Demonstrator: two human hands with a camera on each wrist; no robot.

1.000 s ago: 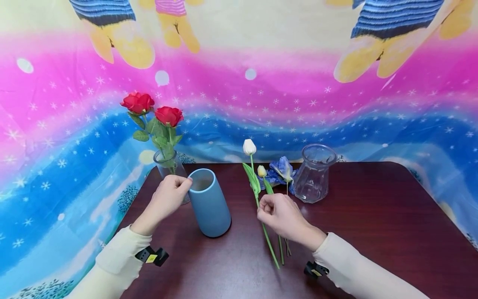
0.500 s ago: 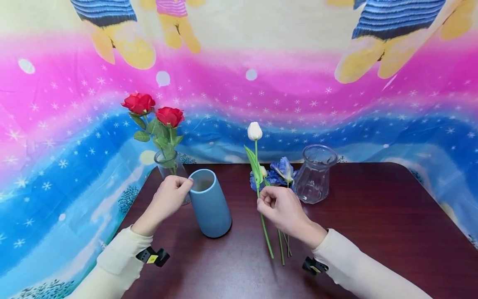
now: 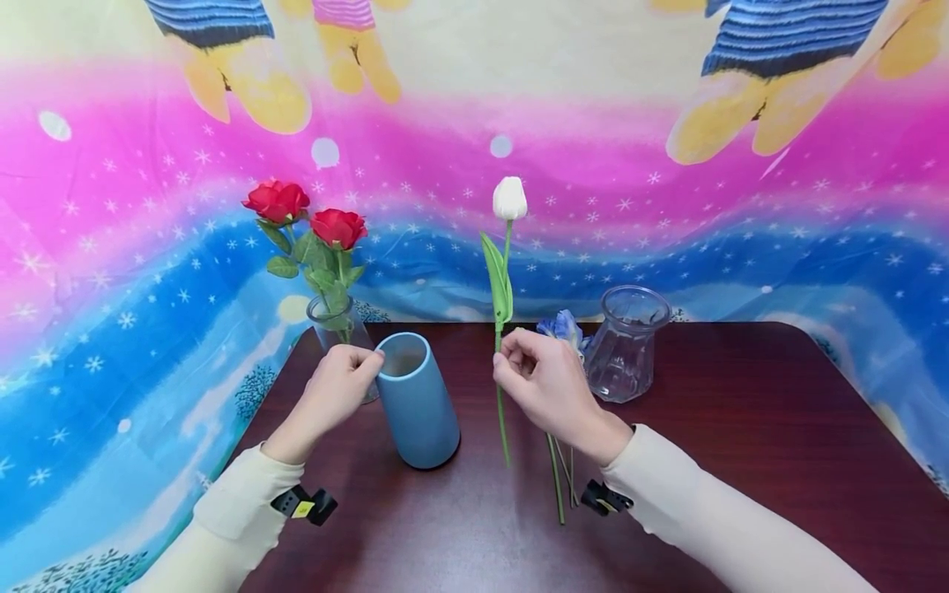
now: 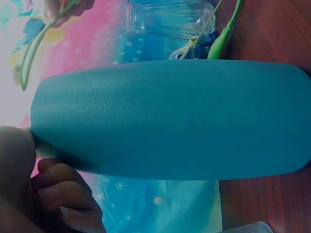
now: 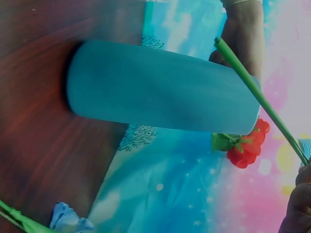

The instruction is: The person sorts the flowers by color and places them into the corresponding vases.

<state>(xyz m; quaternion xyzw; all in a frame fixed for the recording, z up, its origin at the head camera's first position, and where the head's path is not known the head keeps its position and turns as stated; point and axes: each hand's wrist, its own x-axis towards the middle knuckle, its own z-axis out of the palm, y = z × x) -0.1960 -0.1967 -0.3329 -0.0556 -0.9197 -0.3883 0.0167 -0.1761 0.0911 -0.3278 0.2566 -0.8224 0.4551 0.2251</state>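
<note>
A blue vase (image 3: 419, 412) stands upright on the table. My left hand (image 3: 337, 387) pinches its rim at the left side; the left wrist view shows the thumb and curled fingers (image 4: 68, 196) at the mouth of the vase (image 4: 170, 121). To the right, my right hand (image 3: 549, 383) pinches the stem of a white tulip (image 3: 510, 198), held upright above the table with its bloom at the top. In the right wrist view the cut end of the green stem (image 5: 243, 73) crosses in front of the vase's upper part. The vase's inside is mostly hidden.
Behind the left hand, two red roses (image 3: 338, 228) stand in a glass vase (image 3: 329, 317). Another glass vase (image 3: 623, 362) sits at the back right. Blue flowers (image 3: 563, 325) and further green stems (image 3: 556, 482) lie under the right hand on the dark table (image 3: 741, 428).
My right hand has raised the white tulip off the table and moved slightly left, toward the blue vase. The left hand stays on the vase's rim.
</note>
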